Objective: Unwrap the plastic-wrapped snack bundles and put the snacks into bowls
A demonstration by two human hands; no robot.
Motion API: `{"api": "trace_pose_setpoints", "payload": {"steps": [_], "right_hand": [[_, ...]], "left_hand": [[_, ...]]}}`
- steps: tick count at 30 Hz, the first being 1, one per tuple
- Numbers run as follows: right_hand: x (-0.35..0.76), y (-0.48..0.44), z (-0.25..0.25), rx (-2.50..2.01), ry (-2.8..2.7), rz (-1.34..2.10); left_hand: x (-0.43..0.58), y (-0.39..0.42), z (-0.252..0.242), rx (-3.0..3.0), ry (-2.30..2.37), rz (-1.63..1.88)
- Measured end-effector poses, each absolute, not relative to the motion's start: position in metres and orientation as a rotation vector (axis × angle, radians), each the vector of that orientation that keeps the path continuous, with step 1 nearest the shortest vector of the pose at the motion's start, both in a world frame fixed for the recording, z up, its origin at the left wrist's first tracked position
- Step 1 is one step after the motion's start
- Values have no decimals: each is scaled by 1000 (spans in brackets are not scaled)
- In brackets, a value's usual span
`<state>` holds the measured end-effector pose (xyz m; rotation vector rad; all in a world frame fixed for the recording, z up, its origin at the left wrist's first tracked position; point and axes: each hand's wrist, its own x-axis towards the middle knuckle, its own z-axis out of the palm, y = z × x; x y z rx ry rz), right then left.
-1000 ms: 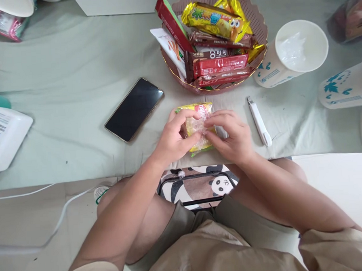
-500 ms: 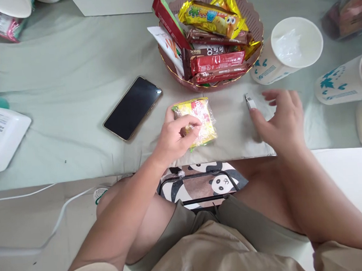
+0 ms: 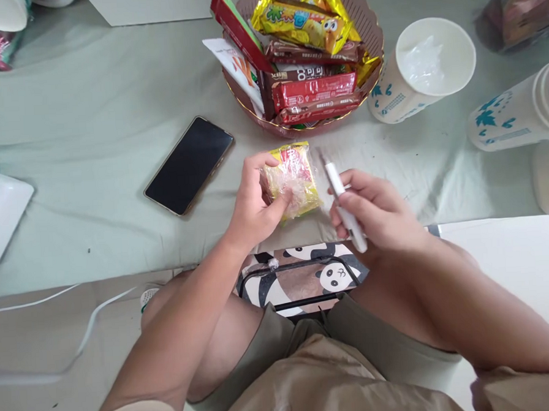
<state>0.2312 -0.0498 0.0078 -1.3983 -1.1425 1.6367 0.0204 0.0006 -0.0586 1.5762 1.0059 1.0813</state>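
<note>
My left hand [image 3: 258, 200] grips a square yellow snack packet [image 3: 300, 161] by its left side, the thumb pressed on its front. Crinkled clear plastic covers the packet, which bears a red label and lies at the table's near edge. To the right of it, my right hand [image 3: 371, 209] is closed around a slim white utility knife [image 3: 347, 217]. The knife's thin dark tip points up and left, close to the packet's right edge, apart from it. Motion blurs the tip slightly.
A black phone [image 3: 188, 166] lies left of the packet. Behind it stands a pink, gold-rimmed bowl [image 3: 239, 100] of wrapped snacks. To the right are a paper cup [image 3: 391, 98] with clear plastic inside and stacked paper cups [image 3: 500, 117]. A white package [image 3: 8, 207] sits far left.
My right hand has moved left toward the packet, bringing the knife with it. My left index finger has drawn back to the packet's upper left, while the thumb stays on its front.
</note>
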Motion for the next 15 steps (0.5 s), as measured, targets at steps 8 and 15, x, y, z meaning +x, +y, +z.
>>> {"api": "trace_pose_setpoints", "payload": {"steps": [8, 15], "right_hand": [[198, -51, 5, -1563, -1046, 1807], [203, -56, 6, -1605, -1118, 1788]], "left_hand": [[20, -1, -65, 1613, 1013, 1153], [24, -1, -66, 1662, 1053, 1289]]}}
